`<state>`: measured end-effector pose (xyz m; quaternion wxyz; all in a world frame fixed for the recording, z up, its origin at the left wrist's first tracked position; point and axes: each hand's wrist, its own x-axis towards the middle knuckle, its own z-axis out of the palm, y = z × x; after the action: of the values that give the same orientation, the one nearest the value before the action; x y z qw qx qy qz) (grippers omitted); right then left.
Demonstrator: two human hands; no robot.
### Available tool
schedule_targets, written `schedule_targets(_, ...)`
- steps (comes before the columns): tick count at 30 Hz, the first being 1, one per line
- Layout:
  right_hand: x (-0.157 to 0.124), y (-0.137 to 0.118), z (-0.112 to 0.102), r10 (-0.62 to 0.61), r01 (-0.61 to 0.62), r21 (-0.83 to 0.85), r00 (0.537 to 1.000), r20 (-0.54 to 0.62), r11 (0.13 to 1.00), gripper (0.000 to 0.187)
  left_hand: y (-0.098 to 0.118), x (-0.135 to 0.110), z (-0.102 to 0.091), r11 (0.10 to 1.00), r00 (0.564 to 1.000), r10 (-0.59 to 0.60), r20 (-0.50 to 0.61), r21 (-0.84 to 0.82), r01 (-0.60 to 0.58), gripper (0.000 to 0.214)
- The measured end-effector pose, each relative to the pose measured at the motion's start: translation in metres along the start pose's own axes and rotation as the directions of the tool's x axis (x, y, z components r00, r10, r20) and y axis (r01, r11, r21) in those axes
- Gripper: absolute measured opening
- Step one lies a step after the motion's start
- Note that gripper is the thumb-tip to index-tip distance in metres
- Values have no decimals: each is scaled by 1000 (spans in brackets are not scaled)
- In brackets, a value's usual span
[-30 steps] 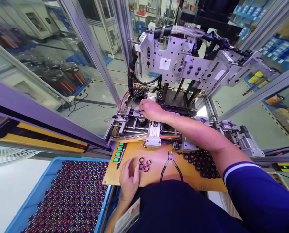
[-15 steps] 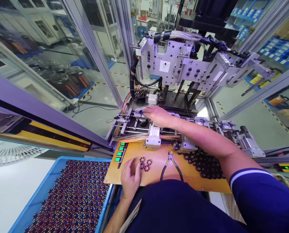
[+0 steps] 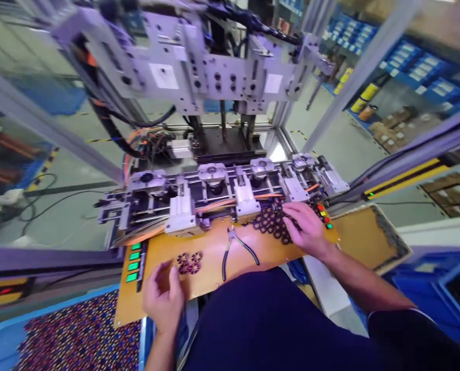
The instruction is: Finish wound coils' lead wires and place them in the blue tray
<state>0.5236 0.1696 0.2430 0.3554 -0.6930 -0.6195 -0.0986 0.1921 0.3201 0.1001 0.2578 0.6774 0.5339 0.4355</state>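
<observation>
My left hand (image 3: pixel 163 293) rests at the left of the orange worktable (image 3: pixel 210 247), fingers loosely curved and thumb apart, with nothing seen in it. Just beyond its thumb lie several small ring-shaped wound parts (image 3: pixel 189 263), reddish and gold. My right hand (image 3: pixel 305 229) is over the right edge of a pile of black rings (image 3: pixel 270 222). Its thumb and fingers are apart, and the fingertips reach among the rings. Between the two hands lie cutting pliers (image 3: pixel 233 247) with dark handles, spread open and untouched.
Behind the table runs a machine fixture with several clamp stations (image 3: pixel 212 175), below a hanging metal plate assembly (image 3: pixel 218 77). A blue tray (image 3: pixel 1 335) full of ring parts stands at lower left. Green buttons (image 3: pixel 133 267) line the table's left side; a shallow box (image 3: pixel 369 237) sits right.
My right hand has left the leftmost clamp station and come down right to the black rings. The view has swung right. My left hand stays beside the wound rings.
</observation>
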Motion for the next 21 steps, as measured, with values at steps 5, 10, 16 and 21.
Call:
schedule_targets(5,-95,27,15,203,-193,-86,971,129,977,15,26,4,-9,1000,1000,-6,-11,3,6,48)
schedule_targets(10,-118,28,28,288,-286,-41,938,191,957,15,56,3,-15,995,997,36,65,-92,-30,50)
schedule_targets(16,-90,-6,27,256,-281,179,955,152,943,18,103,10,-9,961,868,229,441,-244,-129,29)
schedule_targets(21,-49,-70,33,172,-204,475,979,111,856,14,146,11,4,869,556,370,744,-488,75,37)
